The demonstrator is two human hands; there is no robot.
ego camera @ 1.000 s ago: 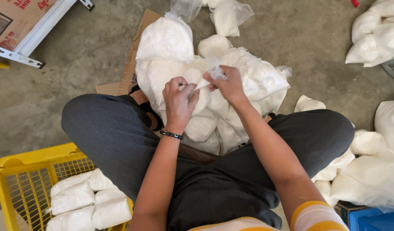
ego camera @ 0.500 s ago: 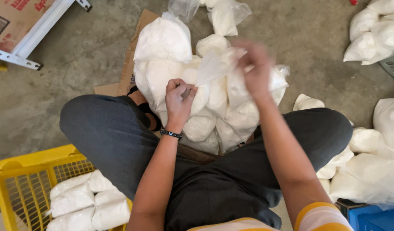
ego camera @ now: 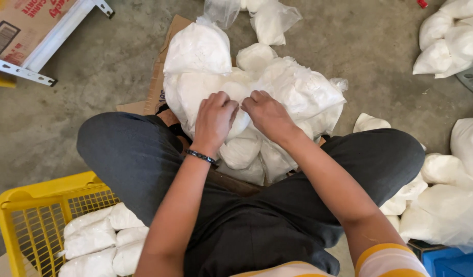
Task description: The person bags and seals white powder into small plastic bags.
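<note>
Crowding both hands (ego camera: 241, 115): white bags (ego camera: 298, 90).

A grey concrete floor (ego camera: 103, 66) carries everything: flattened brown cardboard (ego camera: 157, 87) under a heap of white powder bags (ego camera: 277, 87) beneath both hands, more white bags (ego camera: 447, 36) far right of them, a yellow crate (ego camera: 26, 205) below-left

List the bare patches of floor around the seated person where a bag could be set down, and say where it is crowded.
Bare concrete floor lies between the cardboard box, the bag pile and the yellow basket; another patch lies right of the pile. Crowded: around both hands, and the right edge.
</note>
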